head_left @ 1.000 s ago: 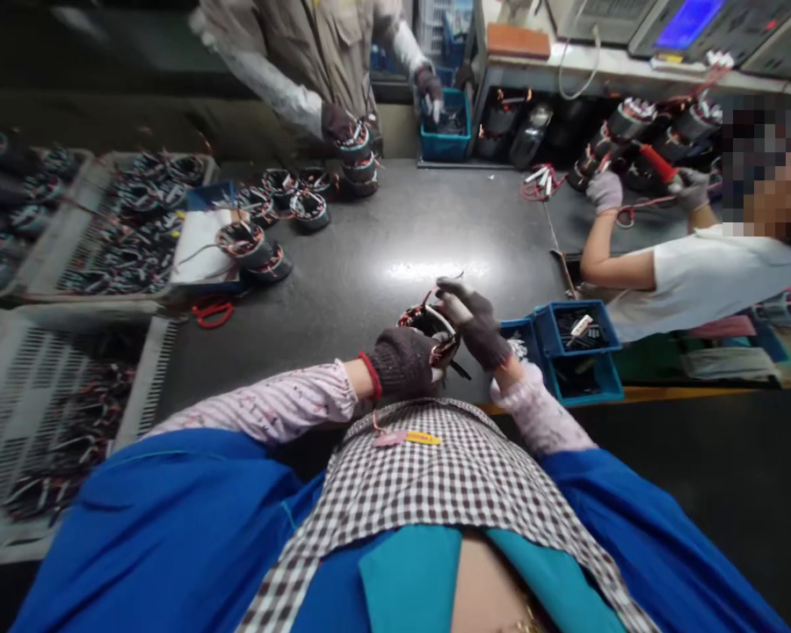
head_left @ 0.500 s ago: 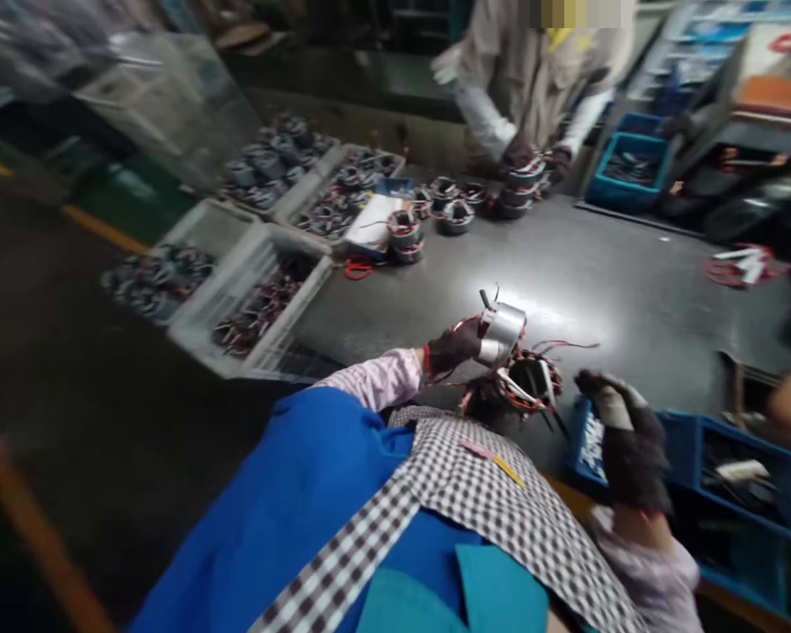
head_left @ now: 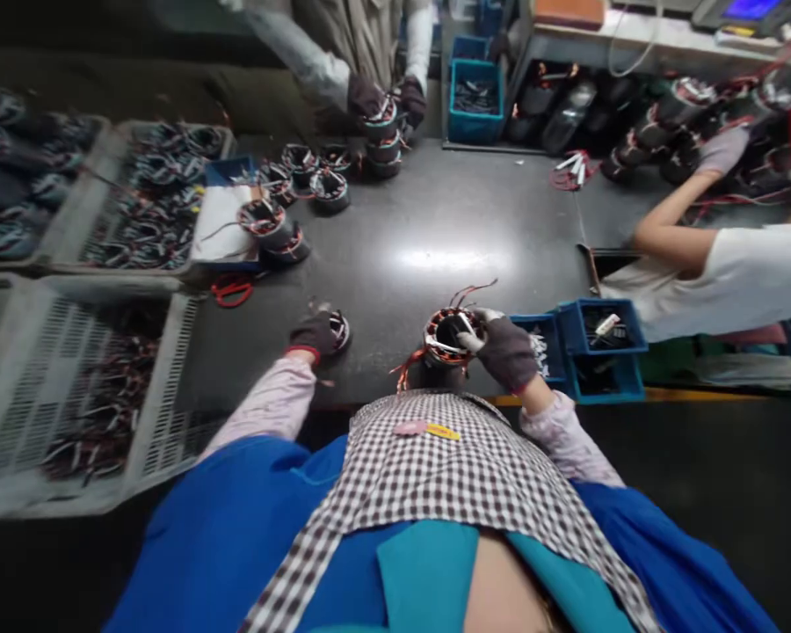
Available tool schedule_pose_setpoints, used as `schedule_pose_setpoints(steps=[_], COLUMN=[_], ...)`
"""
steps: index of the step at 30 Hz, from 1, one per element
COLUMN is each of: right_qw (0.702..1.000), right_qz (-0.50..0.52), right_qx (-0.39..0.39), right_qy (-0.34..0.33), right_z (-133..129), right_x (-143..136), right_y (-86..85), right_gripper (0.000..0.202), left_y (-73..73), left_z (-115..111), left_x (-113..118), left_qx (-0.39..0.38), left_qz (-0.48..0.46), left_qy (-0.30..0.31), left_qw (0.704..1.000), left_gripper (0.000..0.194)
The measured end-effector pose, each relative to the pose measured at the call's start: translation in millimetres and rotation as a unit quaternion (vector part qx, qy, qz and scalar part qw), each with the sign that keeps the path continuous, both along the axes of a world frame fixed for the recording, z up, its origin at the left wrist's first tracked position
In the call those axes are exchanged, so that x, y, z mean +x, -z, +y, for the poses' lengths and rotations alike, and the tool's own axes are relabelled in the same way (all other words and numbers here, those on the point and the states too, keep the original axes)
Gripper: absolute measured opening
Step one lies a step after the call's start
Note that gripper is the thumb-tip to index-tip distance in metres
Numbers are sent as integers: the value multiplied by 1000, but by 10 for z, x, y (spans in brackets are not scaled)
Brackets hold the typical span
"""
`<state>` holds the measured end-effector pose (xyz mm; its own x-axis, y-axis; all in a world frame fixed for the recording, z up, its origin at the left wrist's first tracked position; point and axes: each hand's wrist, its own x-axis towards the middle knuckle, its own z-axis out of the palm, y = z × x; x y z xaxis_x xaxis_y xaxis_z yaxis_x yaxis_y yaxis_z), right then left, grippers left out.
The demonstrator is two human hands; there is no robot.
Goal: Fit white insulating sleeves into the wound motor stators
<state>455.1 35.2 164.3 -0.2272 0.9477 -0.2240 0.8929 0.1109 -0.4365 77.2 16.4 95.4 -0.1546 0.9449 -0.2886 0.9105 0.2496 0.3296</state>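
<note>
My left hand (head_left: 315, 334), in a dark glove with pale fingertips, is closed around a motor stator (head_left: 338, 331) on the grey table. Much of that stator is hidden behind the glove. In front of my apron stands another motor stator (head_left: 443, 352), with copper windings, white strips inside its ring and loose copper-coloured leads. My right hand (head_left: 504, 350), gloved alike, grips its right rim, fingertips reaching into the opening beside a white strip. A blue bin (head_left: 533, 330) with small white pieces sits just right of that hand.
More stators (head_left: 273, 230) are stacked at the left, by red-handled scissors (head_left: 231, 290). Crates (head_left: 188, 352) full of parts line the left side. Across the table a co-worker's gloved hands (head_left: 386, 104) hold a stator. Another person's arm (head_left: 678, 215) reaches in from the right, beyond small blue bins (head_left: 603, 308).
My left hand has moved left and down to the table with the stator, away from the other one. My right hand has come from the blue bin onto the near stator. The view has turned.
</note>
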Motion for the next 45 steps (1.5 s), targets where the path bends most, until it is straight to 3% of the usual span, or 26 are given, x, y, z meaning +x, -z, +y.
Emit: schedule_pose_setpoints(steps=[2, 3, 4, 6, 8, 11, 14, 17, 22, 25, 31, 36, 42, 45], right_qw=[995, 991, 986, 981, 982, 985, 983, 982, 979, 977, 986, 988, 975, 996], right_qz=[-91, -127, -150, -162, -145, -121, -118, -125, -159, -183, -115, -134, -145, -58], right_qx=[-17, -20, -18, -13, -2, 47, 93, 89, 68, 50, -18, 13, 74, 39], right_qy=[-29, -48, -69, -105, -119, -113, -108, -112, -105, -98, -119, -73, -151, -63], right_z=[77, 94, 100, 90, 70, 60, 124, 233, 317, 309, 301, 220, 108, 206], right_x=[-111, -136, -143, -115, -78, -107, -256, -405, -426, -371, -295, -332, -368, -309], right_y=[-39, -47, -51, -53, -58, -71, -59, -24, -17, -62, -48, 11, -89, 25], right_gripper=[40, 37, 37, 38, 39, 41, 39, 39, 40, 40, 29, 37, 33, 27], left_y=[-218, -336, -446, -618, -710, -727, -640, -509, -365, -372, -447, -513, -597, -542], left_z=[125, 167, 197, 240, 274, 290, 204, 30, -230, -287, -168, 2, 28, -33], left_x=[154, 313, 516, 992, 1429, 1772, 1769, 1664, 1595, 1573, 1477, 1394, 1320, 1373], left_qx=[40, 66, 86, 77, 42, 9, 31, 69, 110, 101, 99, 35, 28, 55], left_qz=[-31, -76, -140, -219, -160, -35, -5, -14, -6, -5, -80, -146, -177, -168], left_qy=[-12, 12, 67, 245, 389, 461, 467, 447, 277, 209, 259, 324, 326, 341], left_qw=[999, 995, 984, 941, 906, 886, 884, 892, 955, 973, 958, 934, 928, 923], left_gripper=[55, 60, 62, 59, 53, 35, 29, 26, 54, 54, 40, 26, 23, 27])
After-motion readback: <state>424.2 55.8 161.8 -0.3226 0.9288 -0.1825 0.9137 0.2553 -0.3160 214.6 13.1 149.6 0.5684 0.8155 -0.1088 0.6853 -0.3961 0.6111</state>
